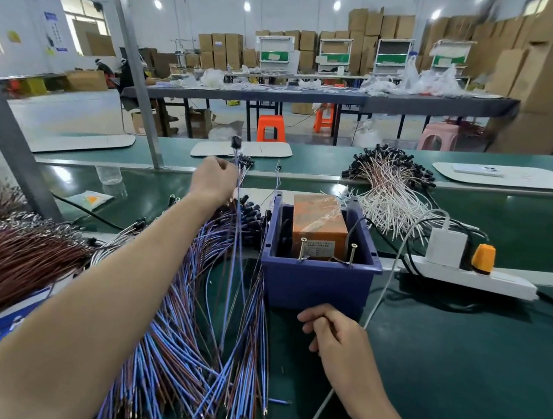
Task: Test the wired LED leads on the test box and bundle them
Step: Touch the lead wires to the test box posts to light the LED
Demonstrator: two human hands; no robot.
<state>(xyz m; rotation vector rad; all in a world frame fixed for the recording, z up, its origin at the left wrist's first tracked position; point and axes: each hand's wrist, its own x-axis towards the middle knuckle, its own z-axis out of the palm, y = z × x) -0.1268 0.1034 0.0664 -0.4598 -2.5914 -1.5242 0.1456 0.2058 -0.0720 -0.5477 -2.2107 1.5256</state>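
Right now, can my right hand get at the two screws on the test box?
Probably yes. The right hand rests just in front of the blue bin, the screws stand at its near rim, and nothing lies between.

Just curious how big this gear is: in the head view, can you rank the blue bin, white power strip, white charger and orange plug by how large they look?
1. blue bin
2. white power strip
3. white charger
4. orange plug
All sit about equally far from the camera, so the order seems safe.
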